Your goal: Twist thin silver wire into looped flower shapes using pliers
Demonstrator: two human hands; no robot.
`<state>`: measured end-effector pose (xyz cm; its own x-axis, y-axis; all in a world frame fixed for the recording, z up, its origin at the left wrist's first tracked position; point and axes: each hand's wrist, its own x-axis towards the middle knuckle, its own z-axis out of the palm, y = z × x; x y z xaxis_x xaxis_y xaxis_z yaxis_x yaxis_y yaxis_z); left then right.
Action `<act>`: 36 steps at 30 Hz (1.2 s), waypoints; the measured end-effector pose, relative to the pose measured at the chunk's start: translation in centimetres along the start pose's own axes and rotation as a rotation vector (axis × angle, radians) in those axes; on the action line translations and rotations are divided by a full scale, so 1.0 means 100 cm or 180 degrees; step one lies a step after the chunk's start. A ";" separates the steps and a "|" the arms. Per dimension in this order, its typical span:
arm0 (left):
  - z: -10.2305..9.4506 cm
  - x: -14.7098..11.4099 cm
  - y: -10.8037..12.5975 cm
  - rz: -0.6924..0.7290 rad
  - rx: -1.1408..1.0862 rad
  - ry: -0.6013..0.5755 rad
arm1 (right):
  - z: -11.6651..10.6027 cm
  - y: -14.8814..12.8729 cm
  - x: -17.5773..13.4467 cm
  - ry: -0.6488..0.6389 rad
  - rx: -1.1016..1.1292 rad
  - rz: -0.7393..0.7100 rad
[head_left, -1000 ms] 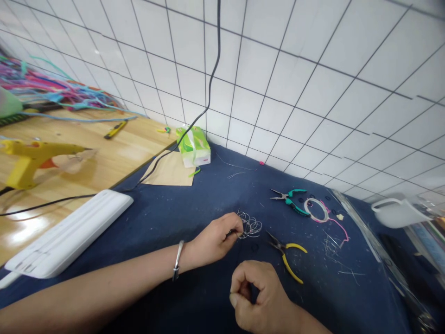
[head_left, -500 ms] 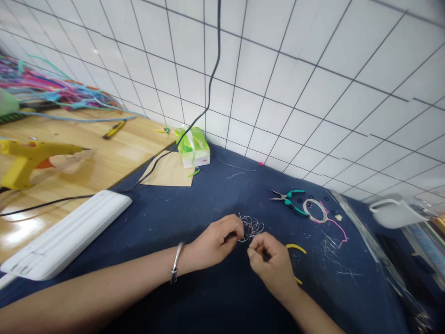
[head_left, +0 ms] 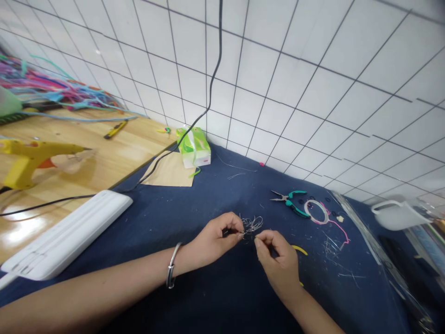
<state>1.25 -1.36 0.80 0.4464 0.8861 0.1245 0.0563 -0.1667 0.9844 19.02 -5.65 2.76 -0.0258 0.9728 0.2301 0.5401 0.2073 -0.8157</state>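
Between my hands is a small tangle of thin silvery wire loops (head_left: 254,223), just above the dark blue table cover. My left hand (head_left: 222,234) pinches its near end between thumb and fingertips. On the right, my right hand (head_left: 278,255) has its thumb and forefinger pressed together just beside the loops; whatever fine piece sits in that pinch is too small to make out. Partly behind my right hand lies a tool with yellow handles (head_left: 299,250). Farther back are needle-nose pliers (head_left: 288,198) with teal handles.
To the right lie a white ring (head_left: 316,212), a pink cord (head_left: 342,228) and wire offcuts (head_left: 332,248). A white power strip (head_left: 69,234), a yellow glue gun (head_left: 31,160) and a tissue pack (head_left: 193,147) are on the left. A black cable (head_left: 209,93) hangs along the tiled wall.
My right hand has moved slightly right, widening the gap to my left hand. The wire loops have turned and look more bunched together. My left hand keeps its pinch.
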 end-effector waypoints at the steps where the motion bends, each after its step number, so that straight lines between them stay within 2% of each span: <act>1: 0.000 0.000 0.001 -0.0072 -0.0161 0.0001 | -0.002 0.000 0.002 0.0026 -0.0061 -0.0013; 5: -0.003 0.002 0.004 -0.0369 -0.0866 0.0067 | -0.016 0.006 0.013 -0.0022 -0.0658 -0.0032; 10: -0.004 0.004 0.003 -0.0427 -0.1454 0.0262 | -0.023 0.022 0.021 -0.0907 -0.1665 -0.0052; 16: -0.004 0.004 0.001 -0.0465 -0.1634 0.0317 | -0.015 0.026 0.015 -0.1191 -0.2420 -0.0328; 25: -0.002 0.005 0.001 -0.0451 -0.1711 0.0277 | -0.013 0.026 0.014 -0.1510 -0.2687 -0.0429; 29: -0.002 0.005 0.000 -0.0447 -0.1725 0.0274 | -0.010 0.025 0.012 -0.1456 -0.2710 -0.0424; 32: -0.002 0.004 0.001 -0.0476 -0.1767 0.0261 | -0.010 0.024 0.012 -0.1329 -0.2379 -0.0326; 36: -0.003 0.003 0.005 -0.0586 -0.2008 0.0268 | -0.012 0.022 0.013 -0.1210 -0.1566 -0.0134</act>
<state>1.11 -0.99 1.35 0.4066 0.9110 -0.0687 -0.4203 0.2533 0.8713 21.16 -4.03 1.89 -0.3043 0.9523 -0.0220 0.8541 0.2625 -0.4490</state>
